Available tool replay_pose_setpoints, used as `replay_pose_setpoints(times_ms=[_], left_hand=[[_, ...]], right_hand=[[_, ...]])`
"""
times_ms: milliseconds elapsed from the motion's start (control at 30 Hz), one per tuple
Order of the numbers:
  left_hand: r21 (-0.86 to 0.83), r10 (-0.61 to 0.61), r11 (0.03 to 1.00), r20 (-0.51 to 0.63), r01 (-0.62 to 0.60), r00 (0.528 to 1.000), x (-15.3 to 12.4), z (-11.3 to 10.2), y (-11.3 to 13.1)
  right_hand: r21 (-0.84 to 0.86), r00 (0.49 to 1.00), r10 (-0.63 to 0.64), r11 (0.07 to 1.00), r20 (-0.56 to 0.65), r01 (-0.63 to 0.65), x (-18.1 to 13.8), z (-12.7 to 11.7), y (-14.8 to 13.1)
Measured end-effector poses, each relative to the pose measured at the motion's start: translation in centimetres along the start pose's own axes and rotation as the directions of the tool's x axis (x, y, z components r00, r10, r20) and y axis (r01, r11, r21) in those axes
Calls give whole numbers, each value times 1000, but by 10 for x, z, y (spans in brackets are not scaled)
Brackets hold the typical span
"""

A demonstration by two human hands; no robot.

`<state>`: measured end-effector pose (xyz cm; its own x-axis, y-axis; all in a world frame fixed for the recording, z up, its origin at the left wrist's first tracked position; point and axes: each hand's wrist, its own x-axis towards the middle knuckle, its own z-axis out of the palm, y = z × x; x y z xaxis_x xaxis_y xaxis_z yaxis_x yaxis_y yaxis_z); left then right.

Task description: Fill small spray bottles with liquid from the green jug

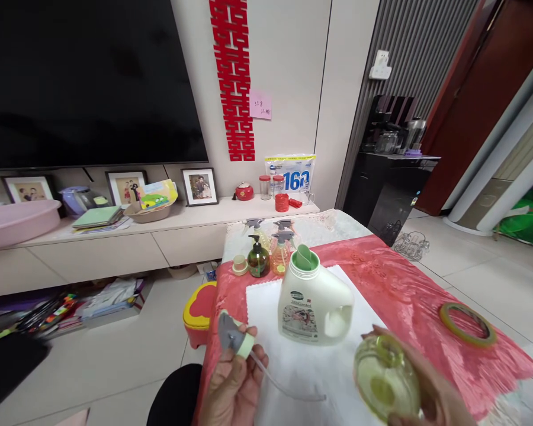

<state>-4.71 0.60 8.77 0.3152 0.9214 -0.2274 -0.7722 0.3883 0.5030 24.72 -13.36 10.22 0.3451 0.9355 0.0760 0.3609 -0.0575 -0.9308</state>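
My left hand (231, 384) is closed around a grey trigger spray head (231, 336) with a pale green collar. Its thin clear dip tube (282, 389) curves down to the right over a white sheet (266, 296). In my right hand (439, 381) is a see-through yellow-green spray bottle (384, 378), tipped toward me, without a spray head and slightly blurred. Between and beyond both hands stands a pale detergent jug (293, 296); its top is uncapped, with a green spout showing.
Behind the jug are a dark green pump bottle (258, 261), an orange-tinted spray bottle (279, 257) and a pale cap (240, 265). A tape roll (467, 324) lies at right on the red tablecloth (359, 266). A yellow-and-red stool (199, 305) stands left of the table.
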Motion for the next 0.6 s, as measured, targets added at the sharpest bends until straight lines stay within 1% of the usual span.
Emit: replay_pose_setpoints(times_ms=[33, 67, 100, 133, 167, 233, 300, 367, 467, 600], left_hand=[[9, -22, 1000, -5, 22, 1000, 4, -7, -10], [21, -56, 998, -16, 56, 998, 6, -13, -20], [29, -72, 997, -39, 73, 997, 7, -19, -29], [37, -80, 996, -69, 82, 994, 7, -23, -36], [43, -74, 996, -100, 78, 992, 7, -26, -43], [65, -52, 996, -159, 63, 986, 6, -32, -52], [100, -36, 993, -204, 57, 978, 5, -36, -57], [130, -29, 990, -232, 60, 972, 7, -41, -61], [142, 2, 989, -234, 32, 972, 11, -50, -68], [119, 44, 993, -205, -20, 978, 16, -62, -79]], right_hand=[[-38, 999, -12, 999, -52, 10, 7, -8, -7], [-128, 995, -54, 991, -88, 43, 15, -15, -15], [-253, 987, -130, 962, -93, 102, 24, -23, -25], [-379, 972, -190, 917, -142, 124, 34, -29, -35], [-491, 953, -255, 859, -162, 146, 43, -35, -47], [-641, 918, -363, 745, -159, 184, 61, -42, -70], [-713, 866, -483, 651, -124, 261, 76, -44, -90], [-749, 822, -565, 575, -74, 328, 89, -43, -104], [-788, 789, -614, 478, 14, 387, 106, -39, -116], [-824, 739, -660, 338, 138, 456, 125, -30, -123]])
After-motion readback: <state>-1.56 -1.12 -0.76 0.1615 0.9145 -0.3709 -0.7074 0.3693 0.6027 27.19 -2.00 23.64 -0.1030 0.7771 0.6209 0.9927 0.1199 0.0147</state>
